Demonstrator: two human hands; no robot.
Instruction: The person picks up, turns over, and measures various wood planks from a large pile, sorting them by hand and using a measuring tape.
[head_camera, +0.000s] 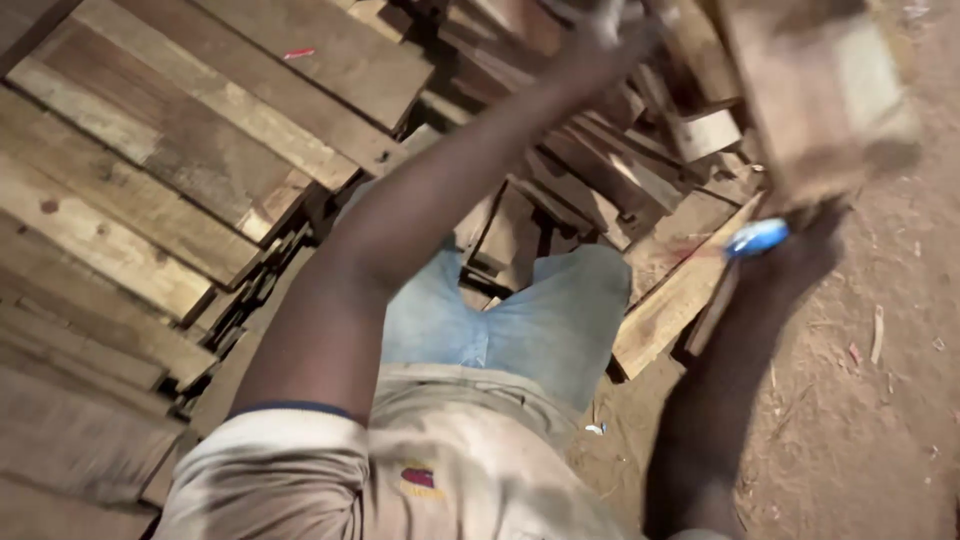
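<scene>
- Right hand (810, 235) grips raised block (815, 95), blue pen (757, 237) beside fingers.
- Left hand (605, 30) reaches into offcuts (600, 170); grip blurred, cannot tell.
- Risk: block slips onto legs.

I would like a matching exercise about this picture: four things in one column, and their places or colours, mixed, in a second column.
Things:
1. wooden block
2. left hand
3. small blue thing
4. stacked planks

Places:
a. at the far left
b. reaching up to the heap of short wood pieces
c. lifted at the top right, blurred
d. just under the lifted block, by the right hand

Pairs: 1-c, 2-b, 3-d, 4-a
</scene>
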